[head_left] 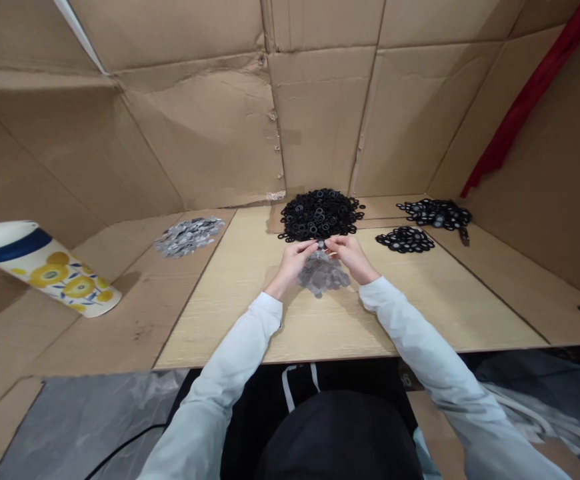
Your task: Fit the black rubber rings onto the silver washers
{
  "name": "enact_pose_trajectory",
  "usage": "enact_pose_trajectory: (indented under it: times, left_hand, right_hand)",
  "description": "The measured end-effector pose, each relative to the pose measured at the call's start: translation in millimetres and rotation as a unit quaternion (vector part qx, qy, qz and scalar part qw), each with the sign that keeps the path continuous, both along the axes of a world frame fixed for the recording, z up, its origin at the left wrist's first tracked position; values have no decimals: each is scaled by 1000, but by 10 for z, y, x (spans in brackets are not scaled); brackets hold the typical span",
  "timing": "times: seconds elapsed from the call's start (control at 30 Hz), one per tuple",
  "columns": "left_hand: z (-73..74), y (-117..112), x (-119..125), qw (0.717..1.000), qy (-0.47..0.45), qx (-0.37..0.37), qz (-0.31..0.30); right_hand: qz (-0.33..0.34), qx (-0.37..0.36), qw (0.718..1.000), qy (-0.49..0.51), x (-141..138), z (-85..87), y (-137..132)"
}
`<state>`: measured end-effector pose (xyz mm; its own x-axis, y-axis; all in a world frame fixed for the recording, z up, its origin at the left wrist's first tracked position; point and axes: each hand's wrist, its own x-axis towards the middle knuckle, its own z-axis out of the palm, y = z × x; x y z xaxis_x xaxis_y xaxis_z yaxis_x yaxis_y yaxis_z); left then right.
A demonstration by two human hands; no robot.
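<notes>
My left hand and my right hand meet at the fingertips over the light wooden board. Both pinch a small ring-shaped part, too small to make out clearly. Just beyond my fingers lies a heap of black rubber rings. Below my hands, a loose pile of grey metal discs sits on the board. To the right are a smaller patch of black rings with pale centres and a further cluster.
A spread of silvery discs lies on cardboard to the left, beyond it a white floral vase on its side. Cardboard walls rise behind and around the board. A red cloth hangs at the right.
</notes>
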<state>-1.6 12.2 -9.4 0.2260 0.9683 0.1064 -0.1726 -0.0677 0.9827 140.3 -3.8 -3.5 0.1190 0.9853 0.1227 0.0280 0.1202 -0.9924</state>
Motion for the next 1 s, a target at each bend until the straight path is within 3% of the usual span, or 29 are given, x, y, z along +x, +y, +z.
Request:
enact_pose_trajectory:
  times: [0.23,0.33,0.47,0.57,0.67,0.8,1.0]
  left_hand:
    - [-34,-1,52,997,28,32,58]
    - [13,-8,26,988,90,109,70]
    - [114,-15,-76,941,222,249,59]
    - [168,-17,-136,910,286,299,29]
    - [186,-13,-150,907,296,297,40]
    - [166,13,-126,925,280,254,46]
    - [51,38,-12,959,204,185,58]
  right_hand:
    - [-27,75,995,-60,-87,-92,30]
    - [-40,130,983,-123,-53,-120,54]
    - [-55,210,932,-291,-18,-119,30]
    - [-48,249,888,-383,-16,-124,4]
    - [-52,253,878,-403,-17,-144,2]
    - [-69,236,885,-395,-23,-165,11]
    - [-91,190,917,-337,-52,-207,43]
